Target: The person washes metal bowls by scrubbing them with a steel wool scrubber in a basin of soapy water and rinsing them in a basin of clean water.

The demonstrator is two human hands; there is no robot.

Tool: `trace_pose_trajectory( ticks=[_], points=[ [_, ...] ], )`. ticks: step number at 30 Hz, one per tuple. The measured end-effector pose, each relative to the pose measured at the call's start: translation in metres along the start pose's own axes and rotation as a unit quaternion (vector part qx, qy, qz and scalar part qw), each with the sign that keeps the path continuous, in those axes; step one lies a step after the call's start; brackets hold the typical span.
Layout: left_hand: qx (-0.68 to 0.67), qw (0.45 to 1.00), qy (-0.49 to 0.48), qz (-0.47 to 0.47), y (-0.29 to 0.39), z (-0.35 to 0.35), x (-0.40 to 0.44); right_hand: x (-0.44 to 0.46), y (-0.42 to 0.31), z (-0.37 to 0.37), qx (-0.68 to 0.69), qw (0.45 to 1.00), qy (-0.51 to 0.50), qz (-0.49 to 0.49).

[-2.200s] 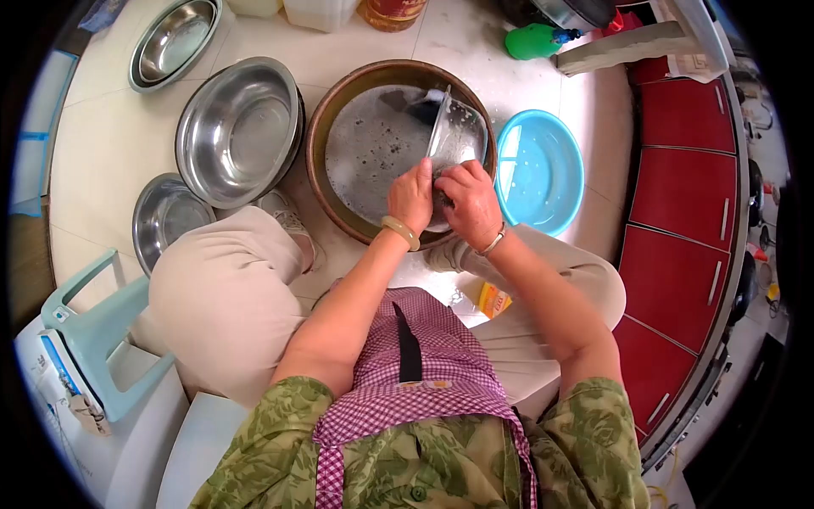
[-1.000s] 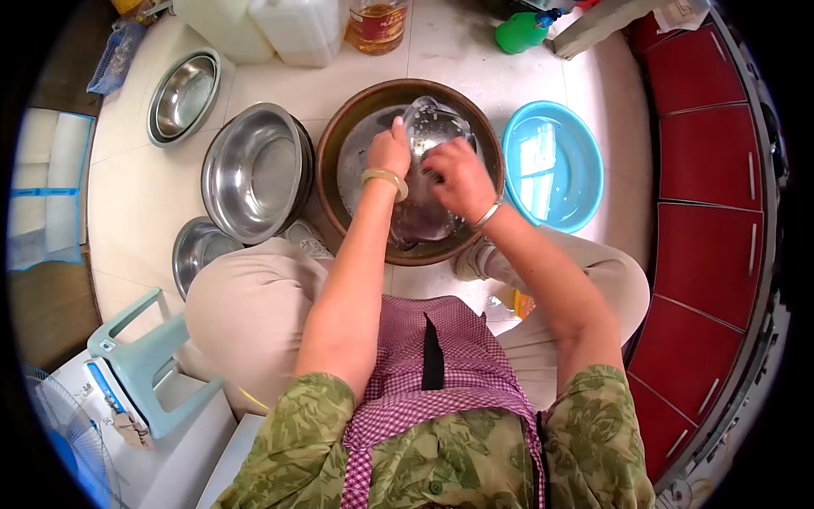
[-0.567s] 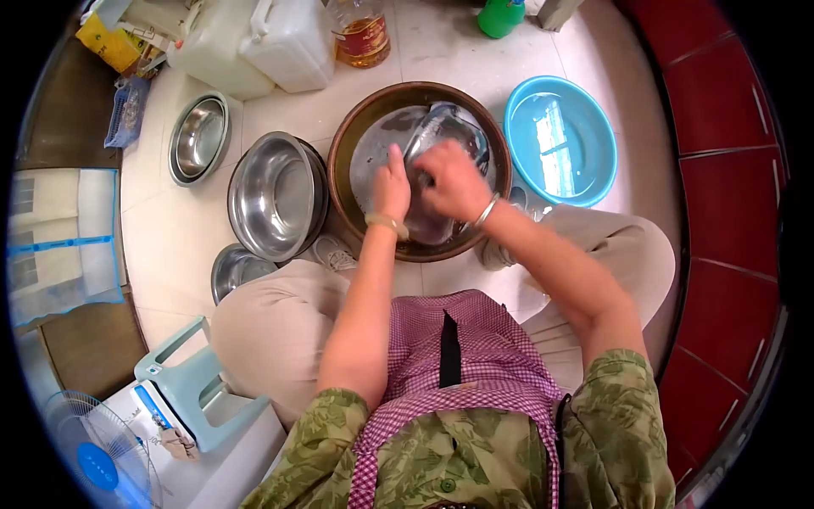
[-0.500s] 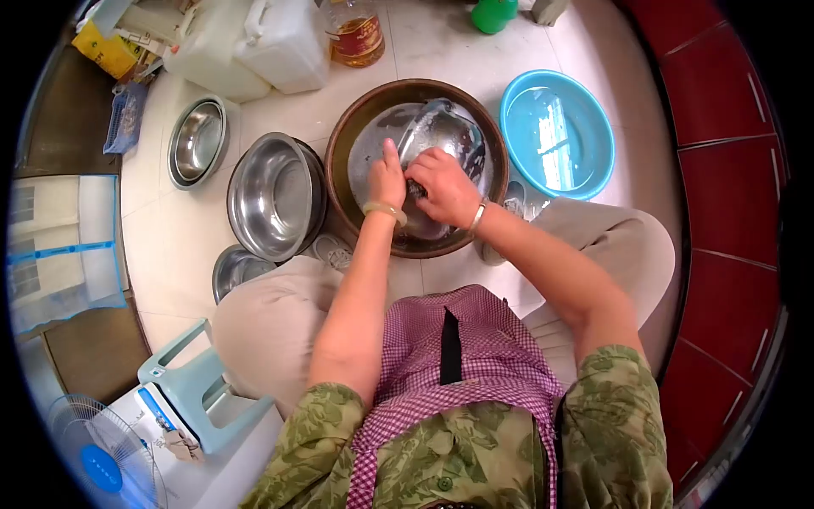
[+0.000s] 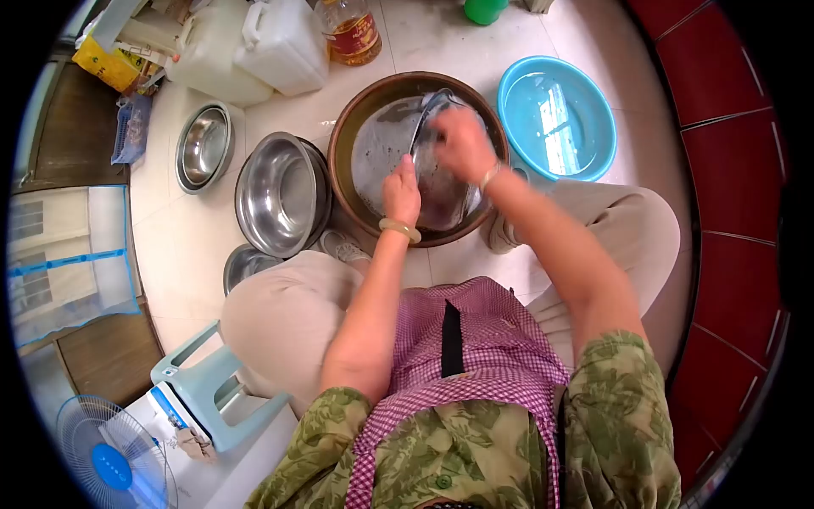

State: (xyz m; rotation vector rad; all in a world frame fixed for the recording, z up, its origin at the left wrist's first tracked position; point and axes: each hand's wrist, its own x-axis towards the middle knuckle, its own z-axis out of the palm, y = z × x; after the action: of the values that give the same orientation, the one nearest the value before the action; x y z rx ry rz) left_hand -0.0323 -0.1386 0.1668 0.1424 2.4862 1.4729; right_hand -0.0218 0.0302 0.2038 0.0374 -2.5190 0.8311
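Observation:
A large brown basin (image 5: pixel 341 170) on the floor holds cloudy, sudsy water. Inside it a shiny metal bowl (image 5: pixel 431 114) is tilted up, its rim facing left. My left hand (image 5: pixel 402 191) grips the bowl's near rim, thumb pointing up along the edge. My right hand (image 5: pixel 462 142), blurred by motion, is curled over the inside of the bowl; whatever its fingers hold is hidden. Dark shapes lie under the water near the bowl, too unclear to name.
A blue basin of water (image 5: pixel 596 93) stands right of the brown one. Metal bowls (image 5: pixel 280 195) sit to the left. White jugs (image 5: pixel 284 47) and an oil bottle (image 5: pixel 353 38) are behind. Red cabinets (image 5: pixel 738 178) line the right; a fan (image 5: pixel 112 467) is lower left.
My right hand has moved up and right, away from my left hand, which has shifted slightly down and right. The bowl looks more tilted. The camera view has shifted too.

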Motion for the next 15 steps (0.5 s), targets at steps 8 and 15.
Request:
trace_pose_trajectory(
  ticks=[8,15],
  points=[
    [-0.136,0.988,0.0,-0.072,-0.011,0.012,0.015,-0.035,-0.039,-0.018,-0.007,0.989,-0.107,-0.103],
    [-0.036,0.999,-0.015,-0.008,0.011,0.02,-0.002,0.023,0.021,0.008,-0.122,0.989,0.041,0.076]
  ],
)
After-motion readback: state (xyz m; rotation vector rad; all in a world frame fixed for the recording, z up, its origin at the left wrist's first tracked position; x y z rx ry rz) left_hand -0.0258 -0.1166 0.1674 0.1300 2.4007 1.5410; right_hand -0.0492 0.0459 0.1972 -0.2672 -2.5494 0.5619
